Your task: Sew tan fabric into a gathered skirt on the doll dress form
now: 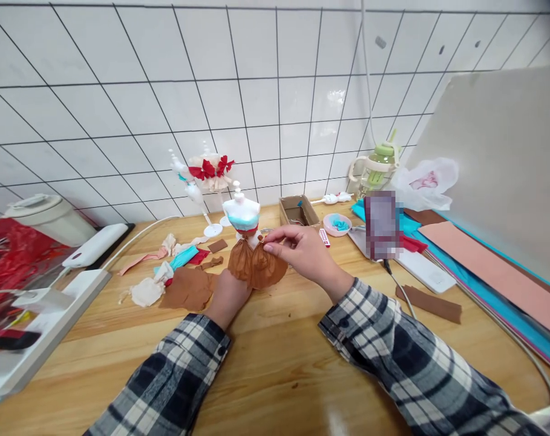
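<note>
The right hand (308, 251) has its thumb and forefinger pinched together on the upper edge of a brown skirt (256, 272), at the waist of a small white dress form (241, 209). The left hand (229, 298) is under and behind the skirt, low on its left side; its fingers are hidden, so I cannot tell whether they grip anything. The skirt sits between the two hands, gathered at the top and flaring below, and the form stands upright just beyond them with a blue and red band round its chest.

Just left of the left hand lies a brown sheet (184, 289), with a cream bundle (147, 292) past it and a blue strip (184, 257) farther back. Beyond the right hand are an open cardboard box (297, 212) and, to its right, a pink bowl (338, 226) holding blue scraps. Farther right of that hand are a blurred-out phone (381, 224), a white slab (422, 271) and a brown strip (431, 304). Well beyond both hands stand a doll stand with red bows (211, 169) and a green bottle (379, 165). Far left of the left hand is a power strip (77, 303).
</note>
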